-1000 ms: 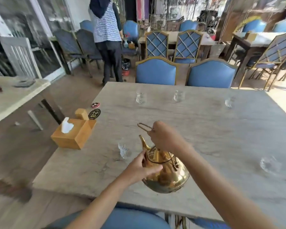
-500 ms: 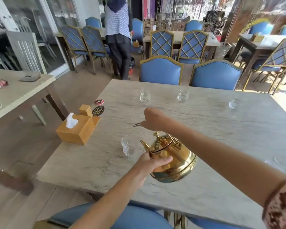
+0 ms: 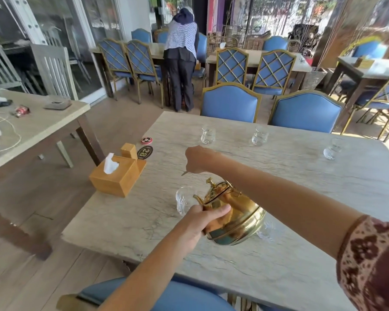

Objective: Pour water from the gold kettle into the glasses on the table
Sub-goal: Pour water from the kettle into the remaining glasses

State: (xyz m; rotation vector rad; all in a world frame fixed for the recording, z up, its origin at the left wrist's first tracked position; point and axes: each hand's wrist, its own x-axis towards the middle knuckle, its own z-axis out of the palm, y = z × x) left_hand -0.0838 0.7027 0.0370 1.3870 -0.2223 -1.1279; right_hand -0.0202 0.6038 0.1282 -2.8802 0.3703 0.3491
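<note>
The gold kettle (image 3: pixel 236 217) hangs above the near part of the marble table (image 3: pixel 301 176), tilted to the left. Its spout points at a clear glass (image 3: pixel 182 200) standing just left of it. My right hand (image 3: pixel 199 159) is closed on the kettle's thin handle, high above the lid. My left hand (image 3: pixel 202 219) cups the kettle's left side below the spout. Three more glasses stand along the far edge: one (image 3: pixel 208 135), one (image 3: pixel 259 138), one (image 3: pixel 332 149). No stream of water is discernible.
A wooden tissue box (image 3: pixel 118 173) and a number "28" marker (image 3: pixel 144 151) sit at the table's left edge. Two blue chairs (image 3: pixel 230 104) face me across the table. A person (image 3: pixel 181 59) stands at a farther table. Another table (image 3: pixel 32 124) is at left.
The kettle has risen and tipped further left toward the near glass, with its lid now closed. My right hand lifted the handle higher; my view has shifted closer.
</note>
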